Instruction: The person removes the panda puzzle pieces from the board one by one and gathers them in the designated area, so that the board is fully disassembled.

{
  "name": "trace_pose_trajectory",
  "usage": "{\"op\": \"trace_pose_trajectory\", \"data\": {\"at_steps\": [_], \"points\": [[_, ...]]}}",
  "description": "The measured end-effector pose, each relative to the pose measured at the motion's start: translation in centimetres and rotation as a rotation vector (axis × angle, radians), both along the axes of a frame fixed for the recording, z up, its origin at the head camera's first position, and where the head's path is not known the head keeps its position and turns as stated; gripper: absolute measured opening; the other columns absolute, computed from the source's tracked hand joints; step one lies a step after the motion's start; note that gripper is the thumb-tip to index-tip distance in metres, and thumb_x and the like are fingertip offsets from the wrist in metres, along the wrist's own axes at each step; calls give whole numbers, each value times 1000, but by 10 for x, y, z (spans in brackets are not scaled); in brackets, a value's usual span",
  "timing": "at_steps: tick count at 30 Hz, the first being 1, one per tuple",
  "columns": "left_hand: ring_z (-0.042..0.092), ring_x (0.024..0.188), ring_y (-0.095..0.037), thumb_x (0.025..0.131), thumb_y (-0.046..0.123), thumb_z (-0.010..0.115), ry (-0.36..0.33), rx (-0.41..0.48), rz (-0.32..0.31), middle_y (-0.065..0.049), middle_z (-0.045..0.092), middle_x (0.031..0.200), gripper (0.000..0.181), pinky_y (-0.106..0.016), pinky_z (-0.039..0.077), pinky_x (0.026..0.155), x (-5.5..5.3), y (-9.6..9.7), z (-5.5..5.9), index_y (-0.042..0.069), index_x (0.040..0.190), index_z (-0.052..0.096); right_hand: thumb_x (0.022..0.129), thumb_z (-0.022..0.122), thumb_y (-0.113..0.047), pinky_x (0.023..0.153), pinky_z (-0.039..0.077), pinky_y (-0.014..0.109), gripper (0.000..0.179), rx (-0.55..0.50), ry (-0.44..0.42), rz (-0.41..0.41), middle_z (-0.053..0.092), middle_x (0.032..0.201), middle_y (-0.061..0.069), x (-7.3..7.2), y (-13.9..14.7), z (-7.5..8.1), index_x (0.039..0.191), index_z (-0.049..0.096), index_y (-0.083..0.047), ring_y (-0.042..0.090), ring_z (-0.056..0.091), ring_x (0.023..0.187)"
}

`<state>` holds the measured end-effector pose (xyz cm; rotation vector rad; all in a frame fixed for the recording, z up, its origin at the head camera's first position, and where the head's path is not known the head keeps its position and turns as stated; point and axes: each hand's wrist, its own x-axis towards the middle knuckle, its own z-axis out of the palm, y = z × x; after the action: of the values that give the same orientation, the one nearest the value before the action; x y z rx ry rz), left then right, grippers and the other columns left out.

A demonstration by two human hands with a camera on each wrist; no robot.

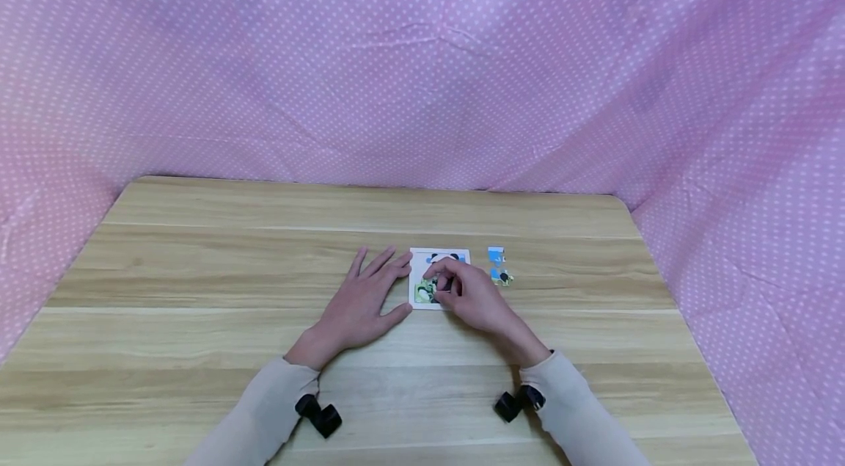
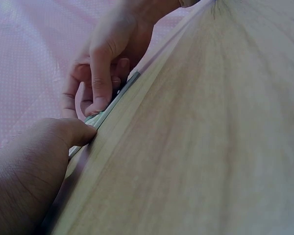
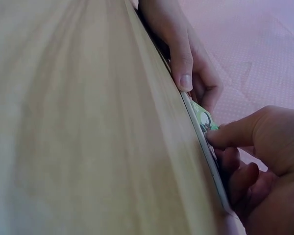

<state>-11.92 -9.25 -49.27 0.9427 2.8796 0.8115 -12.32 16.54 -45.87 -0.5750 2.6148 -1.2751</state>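
A small square puzzle board (image 1: 419, 268) with a white frame lies flat on the table, showing a panda picture in green and blue. My left hand (image 1: 359, 308) lies spread at its left side, with thumb and fingertips touching the frame's left edge. Over the lower middle of the board, my right hand (image 1: 478, 297) pinches a puzzle piece between thumb and fingers. In the right wrist view a green puzzle piece (image 3: 204, 116) sits tilted by the right thumb. The right hand covers much of the board's right half.
Two loose puzzle pieces lie just right of the board: a blue and white one (image 1: 496, 254) and a blue and green one (image 1: 502, 277). The wooden table (image 1: 231, 260) ends at a pink dotted cloth (image 1: 422, 84) behind and at both sides.
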Motion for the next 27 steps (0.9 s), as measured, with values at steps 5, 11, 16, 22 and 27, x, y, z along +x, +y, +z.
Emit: {"op": "trace_pose_trajectory", "data": {"at_steps": [5, 11, 16, 22, 27], "points": [[26, 169, -27, 108, 50, 64, -3, 0, -1, 3, 38, 179, 66, -59, -2, 139, 0, 0, 0, 10, 160, 57, 97, 80, 2, 64, 48, 23, 27, -10, 38, -38, 69, 99, -2, 2, -3, -3, 120, 76, -13, 10, 55, 71], [27, 169, -27, 108, 50, 64, -5, 5, -4, 2, 39, 179, 66, -60, -2, 139, 0, 0, 1, 10, 160, 57, 95, 85, -2, 63, 48, 22, 26, -21, 59, -84, 73, 102, 0, 4, -5, -6, 116, 77, -14, 9, 55, 69], [27, 169, -28, 108, 50, 64, -1, 5, -6, 2, 39, 179, 66, -60, -1, 139, 0, 1, 2, 10, 160, 57, 95, 86, -3, 62, 47, 22, 25, -37, 59, -96, 74, 101, -1, 4, -5, -8, 116, 78, -15, 8, 55, 67], [27, 169, -27, 108, 50, 64, 1, 1, -4, 2, 39, 179, 66, -60, -1, 139, 0, 1, 2, 10, 160, 57, 96, 85, -1, 61, 48, 22, 24, -70, 54, -104, 74, 97, -2, 4, -5, -10, 115, 80, -15, 8, 57, 66], [26, 169, -27, 108, 50, 64, -1, 3, -4, 1, 39, 179, 66, -60, -1, 139, 0, 0, 2, 10, 160, 57, 96, 85, -1, 61, 48, 21, 23, -71, 92, -109, 74, 98, -2, 5, -5, -13, 114, 81, -14, 7, 57, 67]]}}
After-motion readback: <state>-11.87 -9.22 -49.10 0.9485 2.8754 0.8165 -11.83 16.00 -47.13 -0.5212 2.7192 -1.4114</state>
